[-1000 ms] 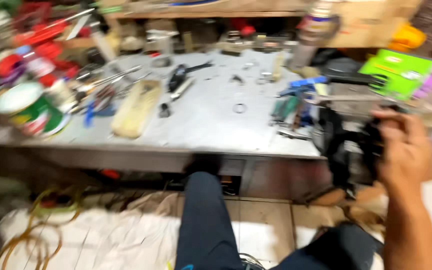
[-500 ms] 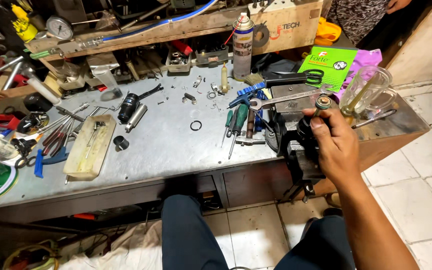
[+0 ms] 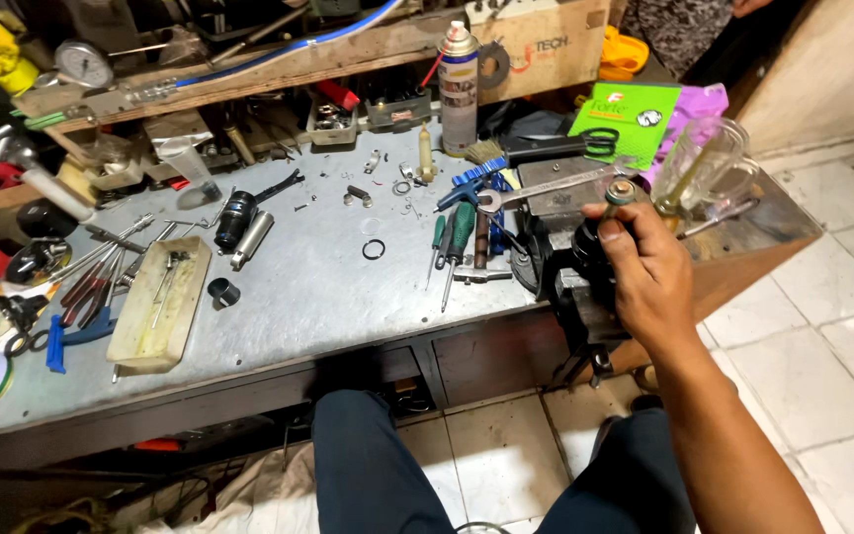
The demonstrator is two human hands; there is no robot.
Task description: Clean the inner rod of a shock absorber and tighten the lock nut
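My right hand point(image 3: 649, 272) wraps around a black cylindrical part point(image 3: 590, 247) clamped in the vise point(image 3: 570, 297) at the bench's point(image 3: 328, 287) right edge; I judge it heavy, rigid, oily-slick; best held round its body; left hand unseen.

Even, fairly bright overhead light, soft shadows, sharp focus, dull sheen on the metal benchtop point(image 3: 318, 287), wide-angle bending at edges.

one hand point(image 3: 649, 282) is showing, the right. one spray can point(image 3: 459, 89) is standing at the back of the bench, one round gauge point(image 3: 83, 64) is leaning up left, one beige tray point(image 3: 160, 304) is lying left, one black ring point(image 3: 374, 249) is sitting mid-bench, and two green-handled screwdrivers point(image 3: 459, 232) are lying side by side.
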